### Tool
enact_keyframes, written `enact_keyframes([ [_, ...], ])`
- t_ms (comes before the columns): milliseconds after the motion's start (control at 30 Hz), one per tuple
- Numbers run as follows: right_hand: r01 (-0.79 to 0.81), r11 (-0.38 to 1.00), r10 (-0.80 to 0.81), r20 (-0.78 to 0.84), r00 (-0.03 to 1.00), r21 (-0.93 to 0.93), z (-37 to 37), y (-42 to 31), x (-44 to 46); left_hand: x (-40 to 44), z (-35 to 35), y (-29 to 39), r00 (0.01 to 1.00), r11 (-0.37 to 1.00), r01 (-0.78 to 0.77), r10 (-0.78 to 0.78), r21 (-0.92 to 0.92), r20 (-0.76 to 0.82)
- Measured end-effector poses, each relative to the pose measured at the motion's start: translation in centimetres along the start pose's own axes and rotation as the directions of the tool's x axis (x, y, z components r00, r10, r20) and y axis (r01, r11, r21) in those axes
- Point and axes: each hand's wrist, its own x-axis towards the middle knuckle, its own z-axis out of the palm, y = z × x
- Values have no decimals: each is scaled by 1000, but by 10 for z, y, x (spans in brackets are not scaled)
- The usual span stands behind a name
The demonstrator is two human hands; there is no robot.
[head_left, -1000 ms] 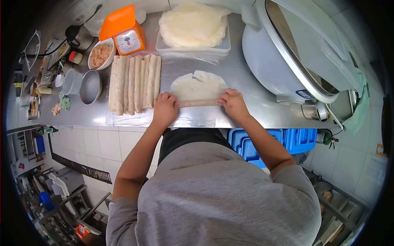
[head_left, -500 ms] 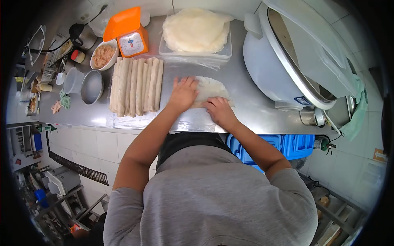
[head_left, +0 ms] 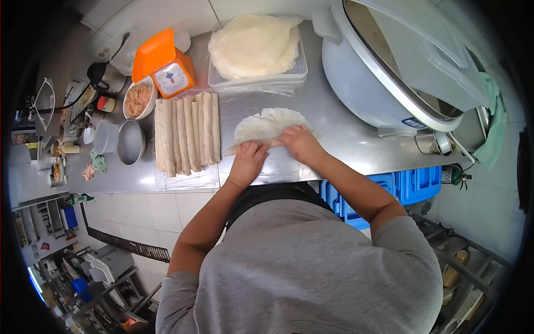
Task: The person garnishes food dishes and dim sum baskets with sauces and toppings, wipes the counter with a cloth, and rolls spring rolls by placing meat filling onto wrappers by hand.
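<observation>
A thin, pale round wrapper (head_left: 271, 121) lies on the steel worktop, its near edge rolled into a narrow tube. My left hand (head_left: 249, 160) has its fingers curled over the left part of that rolled edge. Close to the middle and right of the roll, my right hand (head_left: 301, 143) presses with bent fingers. Whatever is inside the roll is hidden by the wrapper and my fingers. Left of my hands, several finished long rolls (head_left: 188, 133) lie side by side on clear plastic. Beyond them, a white bowl (head_left: 155, 93) holds a pinkish, shredded-looking filling (head_left: 138, 101).
Behind my hands, a stack of round wrappers (head_left: 255, 47) rests on a clear plastic container (head_left: 305, 71). An orange kitchen scale (head_left: 172, 78) stands at the back left, above a metal bowl (head_left: 131, 142). A large white-and-steel tub (head_left: 367, 83) takes up the right side.
My left hand has come from the wrapper's far left side back to its near rolled edge. My right hand stays at the roll. The head view has shifted slightly.
</observation>
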Motion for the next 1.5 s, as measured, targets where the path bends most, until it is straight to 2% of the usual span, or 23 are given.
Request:
enact_keyframes([
  [100, -50, 998, 50, 25, 998, -25, -5, 0, 6, 5, 6, -6, 998, 998, 65, -65, 24, 7],
  [167, -63, 997, 64, 18, 998, -50, -12, -4, 12, 10, 9, -15, 996, 996, 85, -84, -31, 22],
  [267, 50, 999, -51, -89, 995, -20, -13, -7, 12, 14, 10, -27, 994, 990, 106, -103, -90, 33],
  [400, 90, 996, -91, -31, 995, -14, -5, 9, 11, 15, 6, -25, 993, 987, 119, -114, -112, 43],
  [467, 62, 997, -62, 10, 998, -45, -6, 11, 15, 16, 7, -28, 994, 992, 106, -108, -67, -25],
  [500, 57, 997, -59, -37, 998, -60, -8, 9, 16, 16, 8, -29, 993, 994, 101, -103, -45, -58],
  [567, 47, 995, -59, -130, 990, -91, -15, 6, 22, 18, 6, -31, 995, 995, 95, -95, 15, -16],
  [700, 49, 996, -53, -58, 997, -73, -14, 17, 19, 24, 10, -40, 995, 995, 90, -88, 45, -40],
  [800, 33, 997, -33, -6, 999, -72, -12, 27, 25, 26, 13, -47, 982, 983, 184, -182, 17, -52],
  [867, -11, 996, 13, 22, 1000, -94, -15, 28, 32, 28, 9, -52, 964, 961, 260, -264, 90, 41],
  [900, -5, 993, 2, -19, 1000, -117, -18, 27, 34, 31, 6, -54, 948, 947, 294, -306, 131, 83],
  [1000, 31, 991, -46, -109, 993, -131, -27, 19, 41, 39, 2, -47, 953, 927, 304, -291, 221, -88],
  [1100, 91, 994, -97, -100, 990, -67, -26, 18, 43, 37, 4, -45, 981, 985, 162, -154, 63, -119],
  [1200, 101, 992, -103, -28, 994, -73, -19, 30, 42, 34, 10, -47, 988, 994, 111, -107, 26, -107],
  [1367, -27, 992, 31, 38, 999, -120, -27, 29, 57, 44, 9, -57, 981, 977, 191, -187, 96, -55],
  [1400, -13, 992, 11, -16, 1000, -127, -25, 27, 56, 49, 6, -55, 977, 968, 213, -210, 130, -40],
  [1467, 18, 989, -37, -126, 991, -144, -17, 19, 46, 45, 5, -39, 986, 979, 156, -162, 131, 32],
  [1500, 42, 991, -56, -112, 992, -124, -12, 16, 39, 39, 4, -30, 988, 983, 128, -137, 131, 68],
])
